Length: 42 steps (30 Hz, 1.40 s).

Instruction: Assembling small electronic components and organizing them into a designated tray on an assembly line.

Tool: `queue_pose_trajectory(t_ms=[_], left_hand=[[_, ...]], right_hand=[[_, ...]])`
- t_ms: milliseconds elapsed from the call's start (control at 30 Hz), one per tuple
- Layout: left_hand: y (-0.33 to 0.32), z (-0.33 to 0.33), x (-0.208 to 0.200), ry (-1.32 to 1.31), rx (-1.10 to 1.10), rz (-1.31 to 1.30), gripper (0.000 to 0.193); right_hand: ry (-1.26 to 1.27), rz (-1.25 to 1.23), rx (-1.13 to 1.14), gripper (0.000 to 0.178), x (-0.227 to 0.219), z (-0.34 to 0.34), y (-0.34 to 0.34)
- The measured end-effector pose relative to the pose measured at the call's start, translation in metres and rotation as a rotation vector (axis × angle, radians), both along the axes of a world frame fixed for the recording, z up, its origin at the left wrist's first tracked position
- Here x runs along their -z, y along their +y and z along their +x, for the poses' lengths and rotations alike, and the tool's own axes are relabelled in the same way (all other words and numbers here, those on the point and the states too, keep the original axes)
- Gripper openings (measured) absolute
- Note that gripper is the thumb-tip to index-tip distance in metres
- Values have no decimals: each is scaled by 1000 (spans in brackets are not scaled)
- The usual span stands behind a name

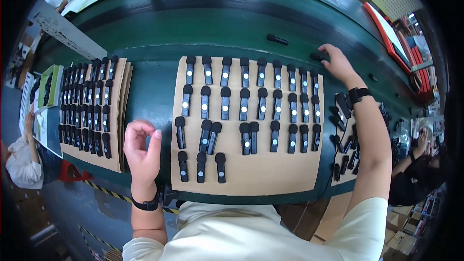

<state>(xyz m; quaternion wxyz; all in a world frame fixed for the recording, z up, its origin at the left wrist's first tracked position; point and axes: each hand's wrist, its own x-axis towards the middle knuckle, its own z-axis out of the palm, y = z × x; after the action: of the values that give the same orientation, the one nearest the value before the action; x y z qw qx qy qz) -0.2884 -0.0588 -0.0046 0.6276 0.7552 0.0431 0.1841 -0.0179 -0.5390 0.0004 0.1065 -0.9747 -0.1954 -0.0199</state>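
My right hand (337,61) reaches out over the green work surface, its thumb and fingers around a small black clip-on microphone (316,57) with a foam tip. Close to the near left corner of a cardboard sheet (266,174), my left hand (142,152) hovers with curled fingers and raised thumb; nothing shows in it. Rows of similar black microphones (245,70) lie on that sheet, most with a round pale sticker on the body. In the third row, some lean close together in pairs. Three microphones (201,166) make up the nearest row.
Another microphone (278,39) lies alone farther back on the green surface (208,24). To the left, a stack of cardboard sheets (116,157) carries more rows. Loose microphones and cables (350,150) crowd the right side. Co-workers sit at far left (26,164) and far right (418,174).
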Motion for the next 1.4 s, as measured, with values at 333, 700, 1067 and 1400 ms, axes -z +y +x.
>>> queue_pose_trajectory(t_ms=[333,700,1067,1400], left_hand=[[0,-2,0,33,-31,-64,15],[-2,-6,-9,6,13,-134,17],[-2,-29,-31,-106,39,-109,16],[-71,-21,-83,-343,396,353,33]], right_hand=[[134,-149,-100,35,-43,49,87],[355,-287,-230,26,-27,77,164],[398,372,-226,19,-111,-51,161],[438,867,-292,19,-102,-245,164]])
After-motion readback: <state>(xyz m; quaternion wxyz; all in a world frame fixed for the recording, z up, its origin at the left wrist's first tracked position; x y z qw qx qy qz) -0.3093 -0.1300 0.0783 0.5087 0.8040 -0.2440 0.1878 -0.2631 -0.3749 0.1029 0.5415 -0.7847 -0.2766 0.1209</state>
